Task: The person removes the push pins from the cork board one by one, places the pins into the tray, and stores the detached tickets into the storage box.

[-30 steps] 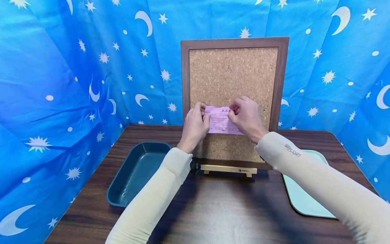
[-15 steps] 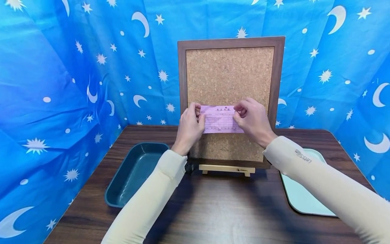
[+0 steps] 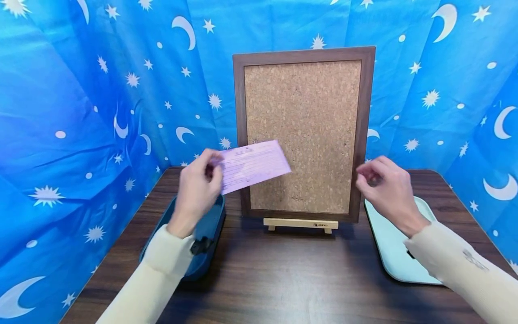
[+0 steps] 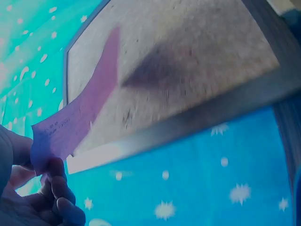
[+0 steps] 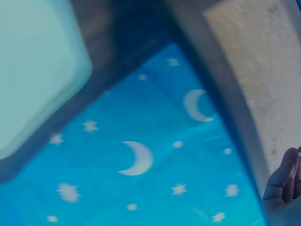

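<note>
My left hand (image 3: 196, 186) pinches the left end of a pink receipt slip (image 3: 252, 166), printed with lines and a heading. The slip juts out to the right, tilted, and overlaps the corkboard's (image 3: 303, 117) lower left in the head view. From the left wrist, the slip (image 4: 80, 113) looks curved, its far end in front of the cork. My right hand (image 3: 388, 193) is at the board's right, near the pale green tray (image 3: 398, 252), thumb and fingers curled with their tips together. I cannot tell whether something small is between them.
The brown-framed corkboard stands upright on a small wooden easel (image 3: 300, 223) on the dark wood table (image 3: 283, 279). A deep blue tray (image 3: 208, 256) lies at the left, partly behind my left arm. Blue cloth (image 3: 178, 90) with moons and stars encloses the back and sides.
Both hands were on the slip in front of the board. The right hand has released it and moved right; the left has carried it leftward and down, off the board, tilting it.
</note>
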`<state>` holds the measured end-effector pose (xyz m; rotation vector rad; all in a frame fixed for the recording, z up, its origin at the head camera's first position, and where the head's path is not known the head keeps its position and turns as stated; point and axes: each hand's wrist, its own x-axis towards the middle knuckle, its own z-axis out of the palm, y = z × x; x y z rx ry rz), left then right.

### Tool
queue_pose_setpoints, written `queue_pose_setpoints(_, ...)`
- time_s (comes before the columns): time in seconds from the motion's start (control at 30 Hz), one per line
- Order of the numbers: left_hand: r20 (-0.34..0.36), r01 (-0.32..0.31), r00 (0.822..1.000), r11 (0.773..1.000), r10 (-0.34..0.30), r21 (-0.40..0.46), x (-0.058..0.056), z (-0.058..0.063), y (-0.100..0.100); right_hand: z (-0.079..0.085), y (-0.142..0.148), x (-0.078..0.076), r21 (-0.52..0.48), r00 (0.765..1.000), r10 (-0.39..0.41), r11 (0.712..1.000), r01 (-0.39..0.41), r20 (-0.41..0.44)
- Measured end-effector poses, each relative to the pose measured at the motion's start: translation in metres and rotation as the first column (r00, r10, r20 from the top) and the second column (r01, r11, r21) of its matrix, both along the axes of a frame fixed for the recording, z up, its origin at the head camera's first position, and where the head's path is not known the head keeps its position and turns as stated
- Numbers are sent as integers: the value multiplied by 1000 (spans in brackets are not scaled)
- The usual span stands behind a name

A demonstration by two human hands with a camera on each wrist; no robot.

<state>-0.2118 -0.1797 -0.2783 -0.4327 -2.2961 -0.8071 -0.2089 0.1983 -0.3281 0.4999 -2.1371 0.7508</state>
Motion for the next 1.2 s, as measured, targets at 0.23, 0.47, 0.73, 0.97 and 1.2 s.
queue_pose_setpoints(0.23,87,-150,984,987,154,-51,34,-7,-54,-34,30,29,27,990,-70,997,67,124)
queue_pose_setpoints(0.47,238,-253,930,958,279,-136,57,-21,-94,-53,44,35,92,948,-110,992,86,297)
queue_pose_setpoints(0.73,542,-285,738,915,401,-287,59,-56,-123,-82,65,32,155,804,-141,986,61,577)
queue_pose_setpoints(0.97,673,-232,603,901,429,-367,60,-75,-136,-103,73,35,184,738,-131,983,10,662)
queue_pose_setpoints(1.2,674,-214,567,875,474,-435,65,-75,-137,-111,73,38,199,714,-129,980,-15,688)
